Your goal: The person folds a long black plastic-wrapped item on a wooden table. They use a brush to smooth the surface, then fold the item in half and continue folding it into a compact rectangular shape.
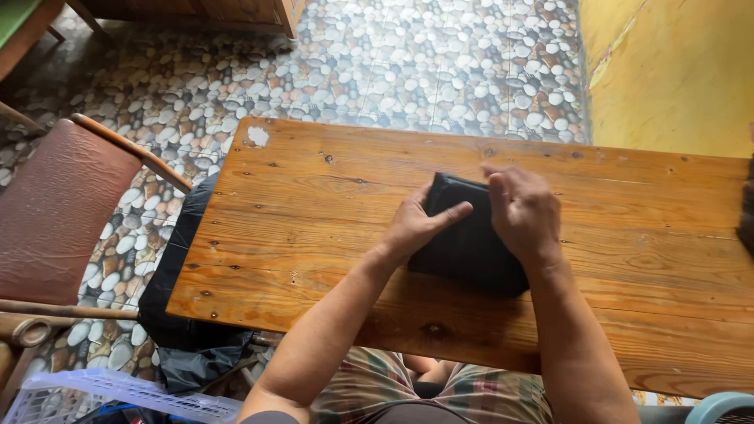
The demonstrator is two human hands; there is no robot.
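Wooden table [314, 196]: knotted orange-brown planks, white patch [258, 137] at 10 o'clock corner. On it: 1 folded black cloth [470, 247], centre, slightly toward 3 o'clock; dark object [747, 212] at 3 o'clock edge, unidentifiable.
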